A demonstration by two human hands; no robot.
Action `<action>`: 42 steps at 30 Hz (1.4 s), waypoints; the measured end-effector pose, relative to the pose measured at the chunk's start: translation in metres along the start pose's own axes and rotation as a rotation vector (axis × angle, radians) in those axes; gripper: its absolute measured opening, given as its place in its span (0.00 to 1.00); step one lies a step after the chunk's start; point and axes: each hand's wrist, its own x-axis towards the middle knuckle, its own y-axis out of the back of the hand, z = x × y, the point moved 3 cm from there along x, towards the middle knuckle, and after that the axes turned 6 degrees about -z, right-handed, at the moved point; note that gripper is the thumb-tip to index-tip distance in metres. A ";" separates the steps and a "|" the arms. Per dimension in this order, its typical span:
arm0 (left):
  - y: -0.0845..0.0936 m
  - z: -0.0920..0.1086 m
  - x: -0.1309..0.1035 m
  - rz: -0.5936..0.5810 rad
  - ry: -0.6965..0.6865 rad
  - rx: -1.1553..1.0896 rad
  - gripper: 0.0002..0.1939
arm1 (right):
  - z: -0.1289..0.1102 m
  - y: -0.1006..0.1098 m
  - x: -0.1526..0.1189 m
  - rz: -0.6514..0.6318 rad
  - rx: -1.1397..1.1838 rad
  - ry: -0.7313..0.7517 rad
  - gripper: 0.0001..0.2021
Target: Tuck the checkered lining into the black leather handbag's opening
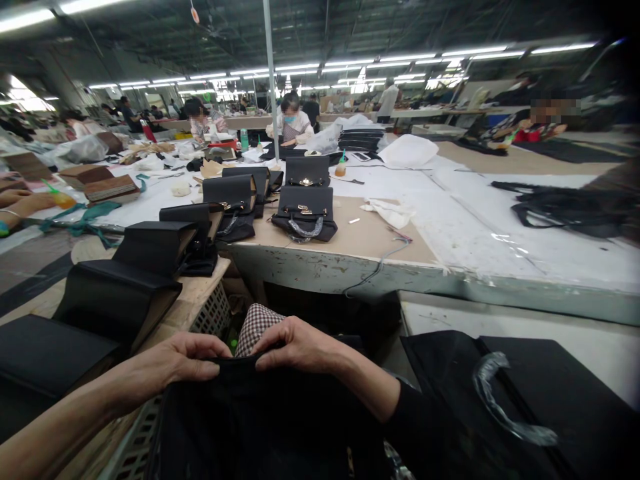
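Both my hands grip the top edge of a black bag [260, 420] held in my lap at the bottom centre. My left hand [175, 363] pinches the edge on the left, fingers curled over it. My right hand [300, 347] clamps the same edge just to the right, knuckles up. The two hands almost touch. My checked trouser leg [255, 323] shows just beyond them. A second black bag [525, 393] with a plastic-wrapped handle [500, 400] lies to the right of my right forearm.
A row of black bags [150, 253] stands along the bench on my left. Finished black handbags with gold clasps [305, 210] sit on the big table [450, 233] ahead. Other people work at far tables. A white slotted crate [210, 313] is by my left knee.
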 end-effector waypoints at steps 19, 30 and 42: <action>0.002 0.003 0.012 0.064 0.012 0.385 0.17 | -0.032 0.003 -0.010 -0.059 -0.393 -0.018 0.17; 0.004 -0.004 0.013 0.052 0.028 0.306 0.19 | -0.026 0.000 0.002 -0.030 -0.441 -0.228 0.13; 0.007 -0.011 0.017 0.006 0.021 0.346 0.19 | -0.020 -0.008 0.009 -0.020 -0.514 -0.195 0.10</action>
